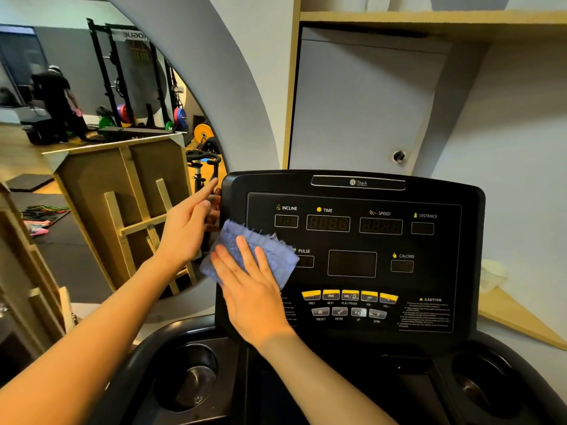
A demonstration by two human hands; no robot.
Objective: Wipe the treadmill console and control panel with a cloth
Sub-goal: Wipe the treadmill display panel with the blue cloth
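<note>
The black treadmill console (352,191) fills the middle of the head view, with dark readouts and a row of yellow buttons (349,295) on its control panel. A folded blue cloth (270,250) lies flat against the panel's left side, over the PULSE area. My right hand (251,289) presses on the cloth with its fingers spread. My left hand (187,228) holds the console's left edge, index finger pointing up along the rim and the other fingers curled behind it.
Two round cup holders (190,378) (487,384) sit in the tray below the console. An arched mirror (92,118) on the left reflects gym racks, weight plates and a person. A grey cabinet door (362,102) and wooden shelf (429,19) stand behind.
</note>
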